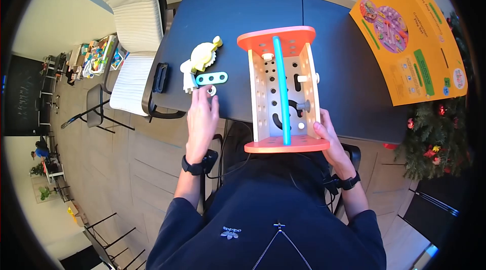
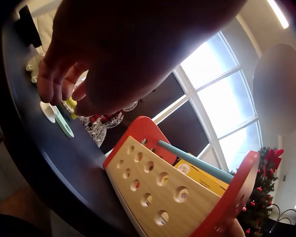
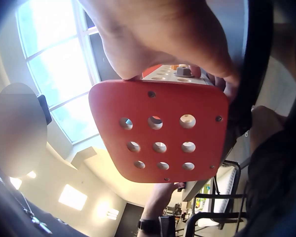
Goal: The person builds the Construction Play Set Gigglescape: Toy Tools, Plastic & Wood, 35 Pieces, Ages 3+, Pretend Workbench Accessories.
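In the head view, we see our left hand (image 1: 201,123) with fingers loosely bent beside a small white ring (image 1: 212,91) and a mint-green strip with round holes (image 1: 219,77); we cannot tell whether they touch the ring. Our right hand (image 1: 332,141) grips the pale wooden toy toolbox with red ends and a blue rod (image 1: 257,113), at its lower right corner, by the dark table's (image 1: 228,12) near edge. In the left wrist view, our left fingers hang relaxed above the strip. In the right wrist view, our right hand reaches over the toolbox's red end panel with nine holes (image 3: 172,133), fingertips partly hidden.

In the head view, the red-ended box (image 1: 288,145) hides some right hand (image 1: 334,141) fingertips
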### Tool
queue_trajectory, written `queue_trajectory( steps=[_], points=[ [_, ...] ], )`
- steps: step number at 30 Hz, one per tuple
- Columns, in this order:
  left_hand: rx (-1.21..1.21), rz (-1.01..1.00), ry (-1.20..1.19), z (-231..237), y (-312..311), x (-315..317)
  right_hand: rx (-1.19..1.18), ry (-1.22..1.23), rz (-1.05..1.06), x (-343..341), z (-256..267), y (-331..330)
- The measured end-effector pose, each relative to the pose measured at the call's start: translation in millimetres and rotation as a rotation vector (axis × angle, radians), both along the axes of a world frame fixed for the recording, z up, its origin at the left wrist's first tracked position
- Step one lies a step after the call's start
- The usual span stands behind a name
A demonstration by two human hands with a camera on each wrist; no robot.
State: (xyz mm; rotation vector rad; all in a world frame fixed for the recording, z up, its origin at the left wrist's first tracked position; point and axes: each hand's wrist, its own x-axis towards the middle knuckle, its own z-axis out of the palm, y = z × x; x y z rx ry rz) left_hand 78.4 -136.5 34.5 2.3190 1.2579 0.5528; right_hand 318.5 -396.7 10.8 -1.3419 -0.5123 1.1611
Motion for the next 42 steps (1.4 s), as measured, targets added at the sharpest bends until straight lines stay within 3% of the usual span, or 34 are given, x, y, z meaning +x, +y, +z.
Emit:
queue_trajectory(
  steps=[9, 12, 15, 19, 27, 28, 31, 32, 36, 42],
  points=[
    [0.080, -0.017, 0.309, -29.7, 31.9, -4.0, 0.043, 0.053, 0.005, 9.2, -1.0, 1.4],
    [-0.013, -0.044, 0.232, -6.0, 24.5, 3.3, 0.082, 0.042, -0.010, 13.9, -9.1, 2.5],
    [-0.021, -0.155, -0.101, 31.4, 1.3, 18.1, 0.102, 0.050, 0.007, 20.0, -10.0, 6.2],
    [0.235, -0.594, -0.148, 65.1, -19.8, 43.6, 0.108, 0.008, 0.072, 26.7, -11.7, 6.7],
    [0.311, -1.134, 0.349, 60.5, -20.3, 92.9, 0.160, 0.032, 0.107, 32.9, -23.4, 0.6],
    [0.433, -1.237, 0.422, 56.3, -18.7, 97.4, 0.176, 0.050, 0.109, 33.0, -19.4, 1.6],
    [0.290, -1.283, 0.378, 40.2, -25.9, 111.1, 0.201, 0.108, 0.095, 33.2, -19.2, 1.7],
    [0.214, -1.295, 0.255, 42.8, -29.3, 115.1, 0.205, 0.128, 0.087, 33.8, -20.0, 1.2],
    [0.201, -1.259, 0.122, 21.8, -45.9, 129.9, 0.227, 0.202, 0.065, 36.6, -22.3, -0.7],
    [0.300, -1.151, 0.292, 18.4, -62.4, 141.1, 0.248, 0.252, 0.087, 39.8, -31.5, -0.3]
  ],
)
